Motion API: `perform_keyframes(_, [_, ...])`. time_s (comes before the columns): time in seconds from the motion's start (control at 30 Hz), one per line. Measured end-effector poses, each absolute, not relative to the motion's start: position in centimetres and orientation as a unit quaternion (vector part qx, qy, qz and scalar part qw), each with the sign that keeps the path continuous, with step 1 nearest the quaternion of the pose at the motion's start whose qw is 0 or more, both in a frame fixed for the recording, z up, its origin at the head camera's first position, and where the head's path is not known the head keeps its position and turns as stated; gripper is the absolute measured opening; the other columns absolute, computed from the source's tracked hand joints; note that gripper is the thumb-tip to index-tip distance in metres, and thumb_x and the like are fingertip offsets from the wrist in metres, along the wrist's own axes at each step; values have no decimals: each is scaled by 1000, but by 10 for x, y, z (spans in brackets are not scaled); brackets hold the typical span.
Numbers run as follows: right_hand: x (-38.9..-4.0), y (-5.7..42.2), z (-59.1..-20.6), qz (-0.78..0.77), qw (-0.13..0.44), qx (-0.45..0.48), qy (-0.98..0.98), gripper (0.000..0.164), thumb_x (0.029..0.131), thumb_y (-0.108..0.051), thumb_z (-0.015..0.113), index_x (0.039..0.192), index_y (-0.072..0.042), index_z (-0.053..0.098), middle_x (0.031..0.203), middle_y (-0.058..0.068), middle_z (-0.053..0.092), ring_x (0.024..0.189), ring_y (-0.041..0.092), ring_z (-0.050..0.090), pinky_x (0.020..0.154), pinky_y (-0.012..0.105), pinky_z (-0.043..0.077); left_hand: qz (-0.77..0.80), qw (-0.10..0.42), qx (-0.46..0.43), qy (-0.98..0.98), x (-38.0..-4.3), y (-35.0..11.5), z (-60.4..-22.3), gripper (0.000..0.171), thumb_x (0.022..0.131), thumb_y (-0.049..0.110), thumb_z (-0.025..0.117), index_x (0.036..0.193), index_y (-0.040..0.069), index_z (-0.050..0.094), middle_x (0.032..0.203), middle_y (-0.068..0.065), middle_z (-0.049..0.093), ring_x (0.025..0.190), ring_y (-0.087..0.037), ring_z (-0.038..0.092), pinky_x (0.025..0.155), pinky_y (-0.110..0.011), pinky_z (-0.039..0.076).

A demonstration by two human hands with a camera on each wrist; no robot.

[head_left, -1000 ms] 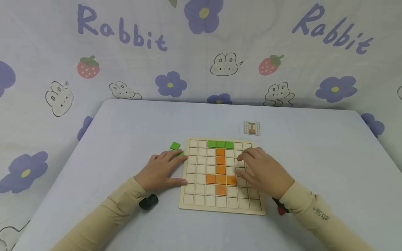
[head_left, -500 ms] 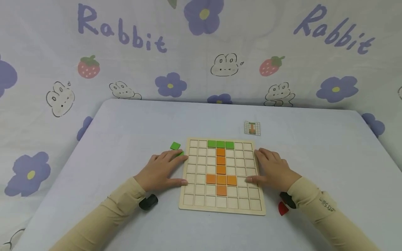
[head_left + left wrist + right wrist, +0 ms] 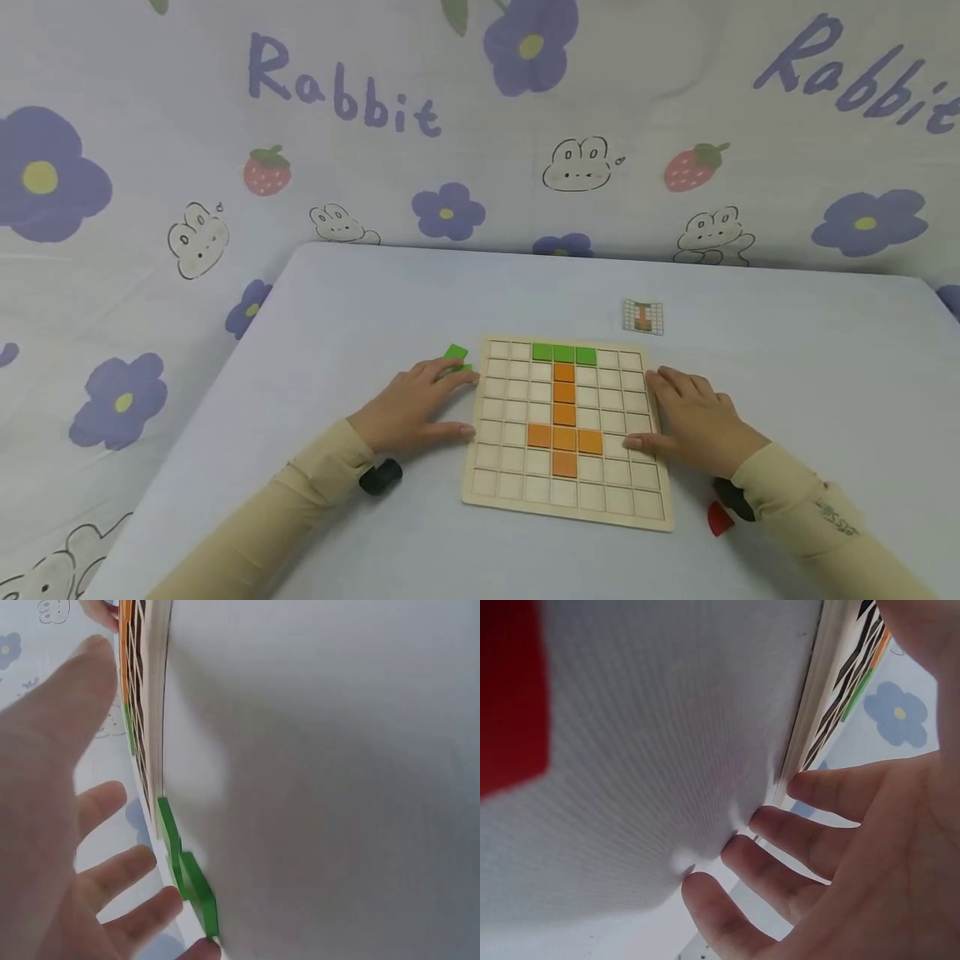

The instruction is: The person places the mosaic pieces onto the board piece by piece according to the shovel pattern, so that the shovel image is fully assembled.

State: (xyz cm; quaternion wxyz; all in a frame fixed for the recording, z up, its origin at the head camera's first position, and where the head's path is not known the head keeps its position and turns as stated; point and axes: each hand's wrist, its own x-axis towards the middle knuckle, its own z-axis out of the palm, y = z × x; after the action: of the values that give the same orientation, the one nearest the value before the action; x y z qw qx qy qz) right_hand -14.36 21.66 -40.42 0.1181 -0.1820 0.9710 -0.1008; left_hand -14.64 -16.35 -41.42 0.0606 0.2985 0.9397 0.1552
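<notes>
A square wooden grid board [image 3: 489, 482] lies on the table. Three green tiles [image 3: 564, 354] fill part of its far row. Orange tiles [image 3: 564, 415] run down the middle column, with one more on each side lower down. My left hand [image 3: 412, 408] rests at the board's left edge, fingers spread and holding nothing. Two loose green tiles [image 3: 199, 889] lie by its fingertips in the left wrist view. At the right edge is my right hand [image 3: 701, 421], its thumb over the board and its other fingertips [image 3: 705, 892] down on the tabletop.
A small card [image 3: 642, 317] printed with a grid pattern lies beyond the board's far right corner. Near the right wrist lies a red piece [image 3: 720, 519]. A black object [image 3: 381, 477] shows beneath the left wrist. A printed curtain [image 3: 495, 158] hangs behind the table.
My right hand has drawn back from over the orange tiles to the board's right edge. My left hand has stayed beside the board. The head view has turned left, shifting everything rightward.
</notes>
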Motion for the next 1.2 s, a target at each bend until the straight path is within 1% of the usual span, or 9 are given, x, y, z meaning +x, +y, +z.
perform_keyframes(0.13, [-143, 214, -405, -98, 112, -189, 971, 106, 78, -75, 54, 144, 5, 31, 146, 31, 30, 129, 51, 28, 93, 71, 30, 152, 28, 290, 944, -148, -175, -411, 67, 83, 52, 68, 139, 20, 48, 138, -9, 48, 126, -29, 46, 92, -50, 43])
perform_keyframes(0.23, [-141, 216, -406, -96, 110, -189, 971, 107, 77, -78, 52, 144, 4, 31, 145, 31, 31, 129, 52, 29, 91, 72, 30, 146, 12, 271, 951, -150, -181, -409, 65, 81, 47, 73, 136, 18, 51, 125, -7, 56, 113, -25, 54, 84, -45, 45])
perform_keyframes(0.3, [-140, 221, -405, -94, 112, -185, 972, 109, 76, -79, 51, 144, 4, 31, 145, 31, 30, 128, 52, 29, 90, 72, 30, 154, 16, 257, 954, -154, -182, -407, 65, 81, 42, 75, 135, 15, 51, 115, -6, 60, 104, -22, 58, 82, -42, 45])
perform_keyframes(0.4, [-139, 226, -404, -93, 114, -179, 973, 111, 75, -81, 48, 144, 4, 31, 145, 31, 30, 128, 52, 28, 90, 73, 30, 175, 40, 233, 956, -161, -183, -405, 60, 82, 36, 75, 132, 11, 53, 105, -4, 61, 93, -18, 59, 81, -38, 47])
perform_keyframes(0.5, [-139, 228, -403, -96, 113, -179, 973, 111, 75, -82, 48, 144, 4, 31, 145, 31, 30, 128, 52, 29, 90, 73, 30, 191, 60, 218, 955, -166, -185, -403, 51, 83, 33, 75, 125, 9, 59, 101, -4, 61, 91, -17, 58, 82, -34, 48])
perform_keyframes(0.67, [-138, 219, -403, -97, 101, -196, 970, 105, 79, -75, 53, 144, 4, 32, 145, 31, 32, 128, 52, 31, 90, 71, 32, 192, 74, 210, 956, -166, -199, -404, 39, 83, 35, 75, 112, 11, 66, 95, 0, 61, 91, -16, 58, 82, -33, 47])
perform_keyframes(0.8, [-139, 213, -404, -100, 94, -213, 967, 102, 81, -71, 55, 145, 5, 30, 146, 30, 31, 129, 51, 31, 91, 69, 33, 189, 83, 205, 957, -164, -205, -401, 37, 82, 34, 75, 110, 12, 67, 94, 1, 61, 89, -15, 59, 80, -32, 47])
perform_keyframes(1.03, [-140, 214, -405, -93, 98, -211, 968, 104, 81, -73, 52, 147, 2, 26, 149, 28, 28, 131, 48, 29, 93, 67, 32, 166, 72, 225, 958, -166, -200, -393, 34, 79, 27, 78, 106, 9, 68, 91, -2, 63, 83, -16, 60, 73, -32, 48])
perform_keyframes(1.2, [-135, 222, -402, -88, 104, -202, 970, 105, 80, -74, 53, 147, 3, 26, 148, 28, 29, 131, 48, 30, 92, 67, 33, 163, 78, 237, 955, -168, -190, -394, 32, 79, 24, 79, 105, 8, 69, 87, -1, 62, 78, -14, 58, 72, -31, 48])
